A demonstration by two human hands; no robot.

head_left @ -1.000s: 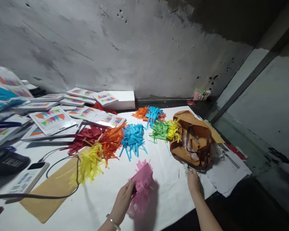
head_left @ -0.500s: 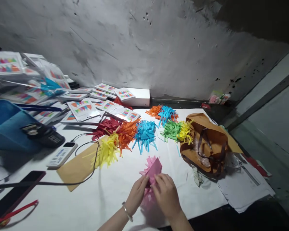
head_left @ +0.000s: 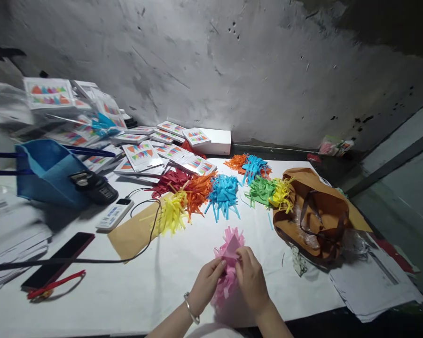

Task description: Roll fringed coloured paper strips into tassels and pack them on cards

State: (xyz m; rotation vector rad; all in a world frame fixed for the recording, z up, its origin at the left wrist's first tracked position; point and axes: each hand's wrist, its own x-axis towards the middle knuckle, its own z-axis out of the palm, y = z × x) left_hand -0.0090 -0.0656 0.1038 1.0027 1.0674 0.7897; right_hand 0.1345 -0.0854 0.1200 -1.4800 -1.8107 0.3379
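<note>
Both of my hands pinch a pink fringed paper piece [head_left: 229,251] just above the white table [head_left: 134,291], near its front edge. My left hand [head_left: 206,284], with a bracelet on the wrist, grips the piece's left side. My right hand [head_left: 252,279] grips its right side, fingers closed on the paper. Behind it lie fringed paper bundles: yellow [head_left: 171,213], orange [head_left: 197,190], blue [head_left: 223,192], red [head_left: 171,180], green [head_left: 261,190].
A brown bag [head_left: 313,211] with plastic inside sits at the right. White packets with coloured triangles [head_left: 143,155] are stacked at the back left. A blue bag [head_left: 44,171], a white power bank [head_left: 114,213] with a cable, a dark phone [head_left: 58,260] and a brown envelope [head_left: 130,237] lie left.
My right hand left the table near the brown bag and joined the left hand on the pink paper. The view swung left, showing the blue bag and phone.
</note>
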